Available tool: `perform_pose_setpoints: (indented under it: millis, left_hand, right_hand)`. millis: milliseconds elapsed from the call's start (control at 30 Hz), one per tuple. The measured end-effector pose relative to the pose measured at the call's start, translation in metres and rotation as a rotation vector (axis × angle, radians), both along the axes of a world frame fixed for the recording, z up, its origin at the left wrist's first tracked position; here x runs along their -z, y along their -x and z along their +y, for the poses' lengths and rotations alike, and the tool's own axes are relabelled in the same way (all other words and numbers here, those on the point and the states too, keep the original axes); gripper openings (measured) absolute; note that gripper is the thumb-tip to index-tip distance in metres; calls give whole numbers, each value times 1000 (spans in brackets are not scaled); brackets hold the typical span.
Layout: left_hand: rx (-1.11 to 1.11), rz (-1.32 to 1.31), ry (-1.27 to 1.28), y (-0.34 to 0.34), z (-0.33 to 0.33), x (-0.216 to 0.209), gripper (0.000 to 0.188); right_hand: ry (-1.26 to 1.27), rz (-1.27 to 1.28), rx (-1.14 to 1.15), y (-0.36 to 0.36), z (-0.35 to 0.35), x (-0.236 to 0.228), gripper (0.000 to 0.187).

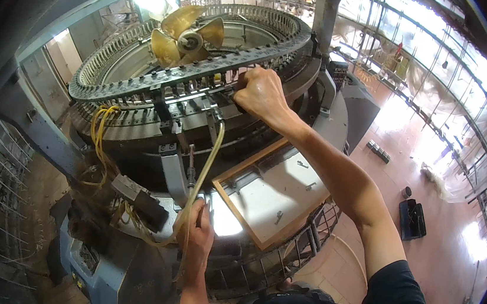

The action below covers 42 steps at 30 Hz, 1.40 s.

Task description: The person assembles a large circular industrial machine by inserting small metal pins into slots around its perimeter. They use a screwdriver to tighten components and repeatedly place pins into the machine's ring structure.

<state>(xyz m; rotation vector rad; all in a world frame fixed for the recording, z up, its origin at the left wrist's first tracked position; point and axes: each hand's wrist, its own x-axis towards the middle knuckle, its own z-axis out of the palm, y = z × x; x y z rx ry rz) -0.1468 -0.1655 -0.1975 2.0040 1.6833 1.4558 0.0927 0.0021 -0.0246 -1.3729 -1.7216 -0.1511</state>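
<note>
A large circular knitting machine (188, 77) stands before me, its ring lined with small metal parts. My right hand (262, 93) is closed in a fist against the front right of the ring. The fingertips are turned away, so what they hold is hidden. Lower down, my left hand (196, 234) is wrapped round a tool with a thin metal nozzle (191, 174) pointing up, perhaps an air blow gun. A clear yellowish hose (213, 154) curves from a metal fitting (217, 114) on the machine down past this hand.
A wood-framed white tray (287, 198) with several small metal pieces lies below the ring. A brass-coloured fan (190, 36) rises at the machine's centre. Yellow tubes (98, 131) hang at left. On the floor at right lie a dark toolbox (412, 220) and a metal block (378, 152).
</note>
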Motion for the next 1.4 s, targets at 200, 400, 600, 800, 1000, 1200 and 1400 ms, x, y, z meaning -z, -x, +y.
perform_pose_setpoints:
  millis: [200,400,600,800,1000,1200,1400]
  left_hand:
    - [12,107,-102,-4,1,3,12]
    - [119,-213,-131,-16,-45,-21,25]
    - [387,-839,329,-105,-146,-49,33]
    - [203,-927,580,-167,-162,-33,13]
    - [163,-1152,602,-205,-176,-1,9]
    - [170,-1427,578,-225,-189,37,13]
    - [42,-1549,553,-230,-199,68,20]
  right_hand:
    - [-6,103,-109,-4,-12,-11,21]
    - [-33,208,-488,-42,-127,-2,9]
    - [501,434,-933,-70,-246,86,10]
    - [704,536,-826,-121,-282,134,6]
    - [1018,722,-634,-150,-304,160,22]
    - [1023,775,-506,-147,-332,174,14]
    - [378,174,-528,-129,-344,197,14]
